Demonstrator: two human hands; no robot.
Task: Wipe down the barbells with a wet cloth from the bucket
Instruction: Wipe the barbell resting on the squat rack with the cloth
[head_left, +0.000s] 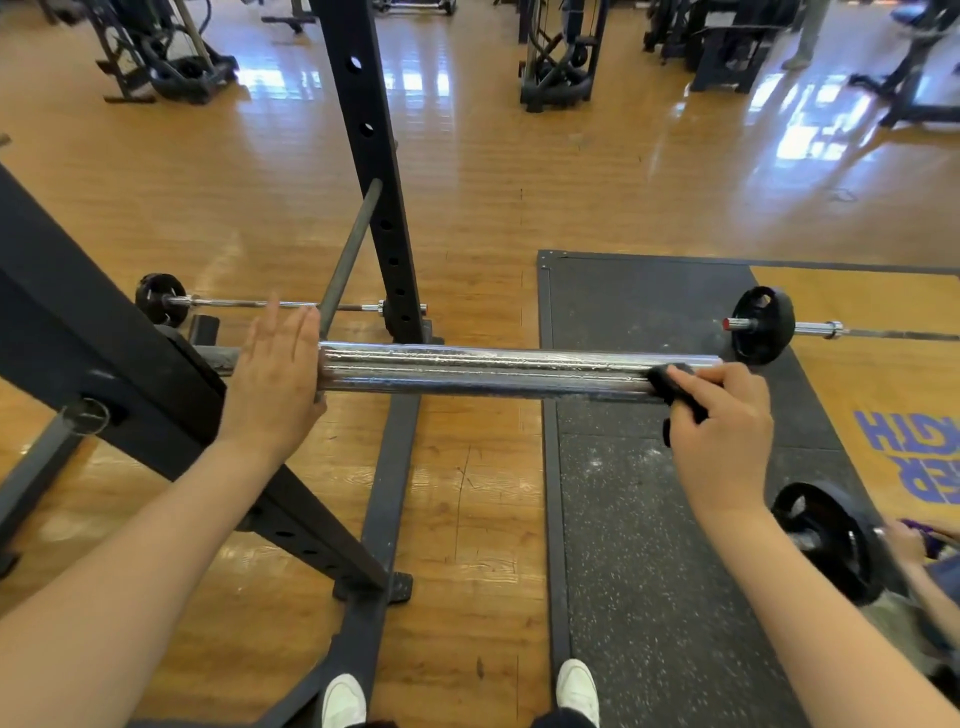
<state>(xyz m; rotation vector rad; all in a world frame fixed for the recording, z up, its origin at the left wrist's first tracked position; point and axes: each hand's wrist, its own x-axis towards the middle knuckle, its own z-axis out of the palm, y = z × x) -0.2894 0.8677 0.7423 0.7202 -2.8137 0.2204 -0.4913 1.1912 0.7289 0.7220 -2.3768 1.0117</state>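
Chrome steel barbell sleeve (493, 375), thick and streaked with wet sheen, runs level across my view with its long axis left to right, its free end pointing right over the black speckled rubber mat (649, 545). I hold a small black cloth (670, 387) in my right hand (722, 441); the fingers are curled round it and press it against the sleeve close to that free right end, so the sleeve extends leftward from the grip. My left hand (275, 379) lies at the opposite, inner end of the sleeve with its fingers straight and together, palm against the collar, gripping nothing. The sleeve sits beside the black perforated steel rack upright (371, 171). I count three other barbells on the floor: one thin chrome bar with a small black plate (161, 300) behind the rack at left, one bar with a black plate (762, 325) on the platform at right, and one black plate on a bar (831, 540) near my right forearm. Two white shoes (576, 686) show at the bottom edge on the orange wood-plank floor (467, 208). Another person's hand (906, 543) appears at the lower right edge.
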